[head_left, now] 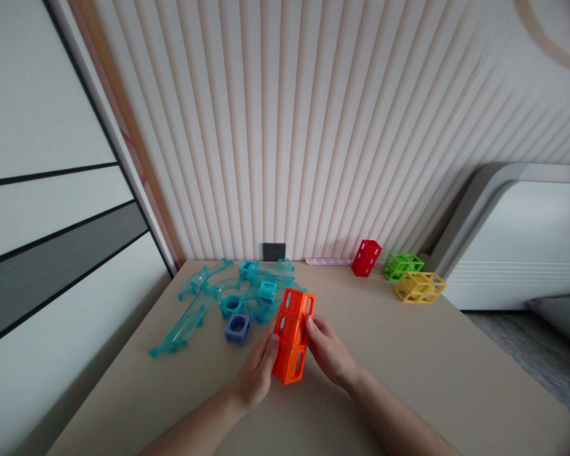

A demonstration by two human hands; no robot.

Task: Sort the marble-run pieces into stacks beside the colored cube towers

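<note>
An orange stack of hollow, open-sided blocks (pixel 292 335) leans slightly between my two hands above the table (pixel 361 405). On its left side, my left hand (pixel 257 373) grips the stack with the thumb along the near face. My right hand (pixel 330 351) holds the other side, thumb and fingers pressed to the upper and middle blocks. The far fingers of both hands are partly hidden. Left of the stack sits a purple-blue cube with a round hole (pixel 237 329), apart from my left hand.
Clear teal track pieces (pixel 185 326) and teal blocks (pixel 267 291) lie at the left. Toward the right back are a red block tower (pixel 366 258), a green frame block (pixel 401 266) and a yellow one (pixel 420 287). Behind is a ribbed wall (pixel 294 158) with a black socket (pixel 274 251).
</note>
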